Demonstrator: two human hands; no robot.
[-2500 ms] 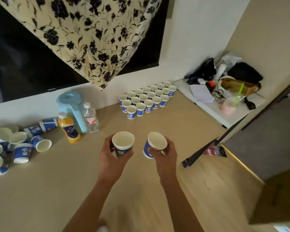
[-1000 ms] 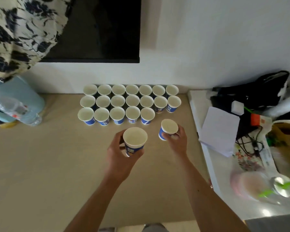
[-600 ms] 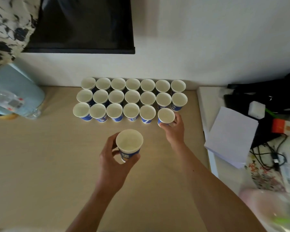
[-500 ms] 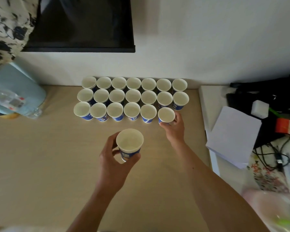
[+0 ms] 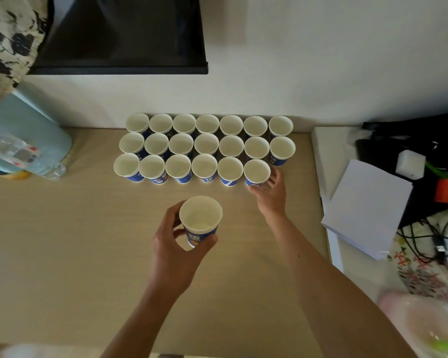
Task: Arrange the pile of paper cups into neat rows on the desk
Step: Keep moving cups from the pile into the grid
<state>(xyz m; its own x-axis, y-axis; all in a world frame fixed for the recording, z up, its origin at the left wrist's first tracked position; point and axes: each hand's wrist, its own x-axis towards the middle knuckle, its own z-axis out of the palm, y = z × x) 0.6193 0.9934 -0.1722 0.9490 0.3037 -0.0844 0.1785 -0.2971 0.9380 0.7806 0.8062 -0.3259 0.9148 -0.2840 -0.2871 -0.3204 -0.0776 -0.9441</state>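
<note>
Loosening off the sixth front-row cup [image 5: 256,171], our right hand [image 5: 270,193] had its fingers spread, the tips barely touching the blue wall or just clear of it; we could not tell which. Our left hand [image 5: 177,248] was wrapped firmly round the spare cup [image 5: 200,219], held upright above the desk [image 5: 62,241], well short of the rows.

Half a second earlier the right fingers had been curled round that cup as it came to rest beside the fifth; now it stood on its own, rim level with its neighbours. That left the front row with six cups against seven in each of the two rows behind, so one gap remained at the right end, in front of the end cup of the middle row [image 5: 282,150]. We judged the spare cup belonged there. The left hand had hardly shifted since then.
</note>
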